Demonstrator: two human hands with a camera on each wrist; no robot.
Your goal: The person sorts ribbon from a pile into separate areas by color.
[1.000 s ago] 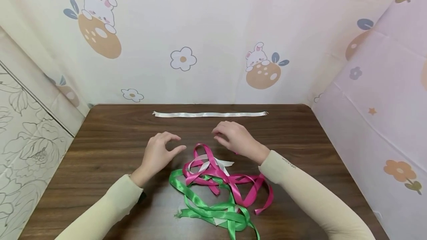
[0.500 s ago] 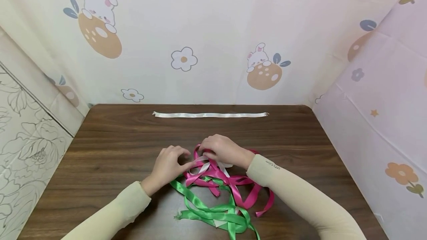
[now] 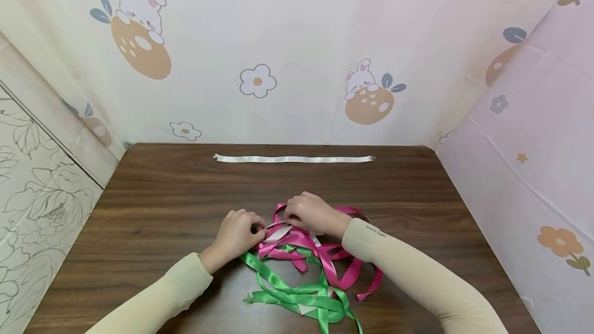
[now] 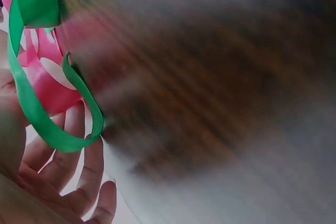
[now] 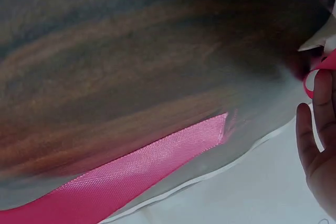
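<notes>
A loose tangle of satin ribbons lies at mid-table in the head view: pink ribbon (image 3: pixel 350 274), green ribbon (image 3: pixel 274 276) and white ribbon (image 3: pixel 278 234). At its far left side, my left hand (image 3: pixel 236 233) pinches the white ribbon between thumb and fingers. My right hand (image 3: pixel 311 213) reaches in from the right, its fingertips gripping the same white ribbon a short span away. A green loop (image 4: pixel 34 111) crosses in front of my left fingers in the left wrist view. A pink ribbon end (image 5: pixel 147 166) lies flat near my right hand (image 5: pixel 325 145) in the right wrist view.
A single white ribbon (image 3: pixel 294 159) with frayed ends is laid out straight along the far edge of the dark wooden table (image 3: pixel 162 195). Behind stands a printed curtain (image 3: pixel 297 30) with rabbits and flowers. More printed cloth (image 3: pixel 533 169) borders the right side.
Both hands have come in from above and beside the tangle and taken hold of the white ribbon. The right hand moved down and left, the left hand slightly right. The straight ribbon stays put.
</notes>
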